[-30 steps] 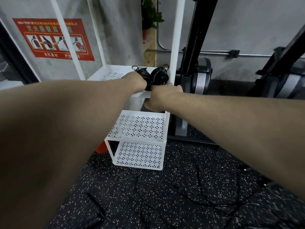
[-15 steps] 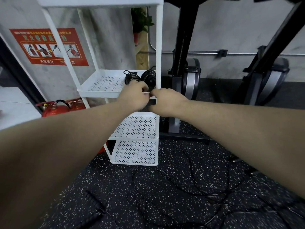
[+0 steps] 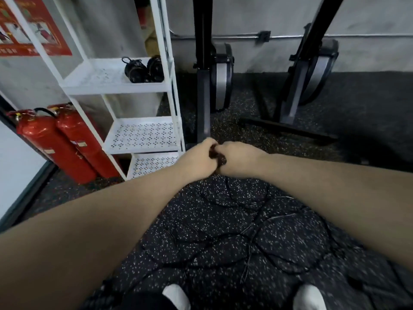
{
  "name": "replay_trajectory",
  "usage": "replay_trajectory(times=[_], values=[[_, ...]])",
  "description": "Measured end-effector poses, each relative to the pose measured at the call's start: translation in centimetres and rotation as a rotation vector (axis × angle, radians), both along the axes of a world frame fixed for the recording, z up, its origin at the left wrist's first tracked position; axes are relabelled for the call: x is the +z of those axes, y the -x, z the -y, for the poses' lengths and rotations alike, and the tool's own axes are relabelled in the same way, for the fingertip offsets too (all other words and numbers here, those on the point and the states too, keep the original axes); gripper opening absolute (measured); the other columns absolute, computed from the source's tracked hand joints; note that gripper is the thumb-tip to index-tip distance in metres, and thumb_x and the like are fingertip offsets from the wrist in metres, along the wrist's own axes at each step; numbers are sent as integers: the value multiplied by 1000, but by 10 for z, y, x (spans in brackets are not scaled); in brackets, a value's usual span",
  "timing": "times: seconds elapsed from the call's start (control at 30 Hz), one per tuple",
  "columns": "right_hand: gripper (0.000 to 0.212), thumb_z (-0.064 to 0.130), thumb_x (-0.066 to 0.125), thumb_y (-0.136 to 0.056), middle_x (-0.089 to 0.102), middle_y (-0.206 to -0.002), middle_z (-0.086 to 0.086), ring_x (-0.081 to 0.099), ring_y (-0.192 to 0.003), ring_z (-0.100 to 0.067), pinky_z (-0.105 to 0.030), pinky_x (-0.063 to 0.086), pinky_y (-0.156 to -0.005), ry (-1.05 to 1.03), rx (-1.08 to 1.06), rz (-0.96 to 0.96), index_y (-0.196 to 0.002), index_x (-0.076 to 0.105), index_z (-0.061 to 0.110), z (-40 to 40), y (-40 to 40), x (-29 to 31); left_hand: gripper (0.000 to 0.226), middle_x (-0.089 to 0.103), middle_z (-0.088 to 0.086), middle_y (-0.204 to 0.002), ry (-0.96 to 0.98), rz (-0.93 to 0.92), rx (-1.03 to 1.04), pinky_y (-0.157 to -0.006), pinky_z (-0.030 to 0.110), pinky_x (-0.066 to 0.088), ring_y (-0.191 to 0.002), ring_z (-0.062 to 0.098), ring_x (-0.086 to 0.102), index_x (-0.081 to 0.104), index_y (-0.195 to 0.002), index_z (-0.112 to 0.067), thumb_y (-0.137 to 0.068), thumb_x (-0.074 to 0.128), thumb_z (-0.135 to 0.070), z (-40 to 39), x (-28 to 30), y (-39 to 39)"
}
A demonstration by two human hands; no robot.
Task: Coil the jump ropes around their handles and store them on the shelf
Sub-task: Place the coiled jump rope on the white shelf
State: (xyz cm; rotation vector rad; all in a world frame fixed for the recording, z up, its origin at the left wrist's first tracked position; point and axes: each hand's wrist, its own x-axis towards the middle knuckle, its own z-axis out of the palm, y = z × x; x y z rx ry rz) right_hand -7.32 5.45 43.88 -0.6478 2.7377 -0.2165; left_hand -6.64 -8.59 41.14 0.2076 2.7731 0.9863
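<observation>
While two coiled jump ropes are already sitting side by side at the right rear corner of the white shelf's upper tier, the head view is showing the person working on another rope. The left hand and right hand are meeting knuckle to knuckle above the speckled floor, just off the shelf's front right post, each grip curling round a small dark object pressed between them. Motion blur is hiding whether that is a rope handle, though it probably is. Loose black rope is lying in tangled loops on the floor below the forearms, apart from the hands. Judging by this, the coiling step is just beginning; the next move is calling for drawing slack up and winding it round the handles.
</observation>
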Motion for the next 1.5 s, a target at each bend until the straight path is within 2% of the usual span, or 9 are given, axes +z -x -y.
replay_trajectory(times=[0.23,0.47,0.57,0.73,0.83,0.97,1.13,1.33,1.5], values=[[19,26,54,-92,63,-104,-1,64,-97,-22,-41,56,-89,-44,-39,211,-108,63,19,-66,-51,-84,41,64,-4,-93,33,246,-58,-52,28,43,-68,13,60,45,-141,-23,-102,55,-24,-57,-87,-55],[35,29,58,-96,65,-112,6,61,-78,-5,-23,49,-62,-3,-191,357,-131,57,32,-128,-63,-175,48,61,-4,-116,48,500,-19,-79,36,54,-88,17,65,42,-148,-20,-103,57,-22,-78,-178,-73],[28,26,56,-96,68,-108,4,57,-75,-4,-22,44,-57,3,-276,421,-123,62,25,-156,-63,-220,43,61,-1,-113,34,563,4,-63,26,46,-73,14,57,45,-146,-18,-104,54,-18,-82,-217,-76],[33,29,57,-96,65,-120,-2,58,-93,-18,-27,46,-77,-63,-452,558,-129,60,24,-192,-72,-308,29,66,0,-109,86,639,6,-66,26,48,-78,15,57,55,-130,-19,-101,54,-14,-86,-282,-78],[14,28,56,-95,68,-118,-2,62,-94,-19,-27,46,-75,-64,-478,630,-108,62,31,-204,-79,-354,19,61,-5,-94,100,720,56,-60,28,45,-71,13,55,53,-118,-25,-101,54,-17,-90,-320,-77],[20,25,52,-96,68,-113,0,65,-92,-19,-32,57,-79,-21,-583,658,-111,61,34,-204,-79,-400,21,64,1,-100,34,835,171,-79,36,55,-82,22,62,53,-119,-21,-99,59,-19,-99,-364,-78],[20,19,53,-95,60,-90,3,59,-72,-13,-25,41,-51,19,-686,633,-113,49,27,-192,-72,-436,15,63,0,-90,-26,914,210,-84,38,60,-89,24,67,56,-113,-20,-98,57,-24,-115,-399,-81],[31,23,57,-93,63,-98,0,63,-80,-18,-29,49,-62,8,-763,663,-124,52,25,-184,-78,-469,16,63,-1,-99,-63,935,158,-85,39,59,-87,20,64,55,-116,-22,-101,57,-25,-129,-418,-93],[20,33,56,-92,68,-104,1,65,-101,-25,-33,57,-80,32,-784,585,-106,69,35,-167,-81,-476,35,66,-4,-102,-48,929,199,-90,38,57,-94,20,67,54,-127,-20,-94,63,-26,-135,-433,-94]])
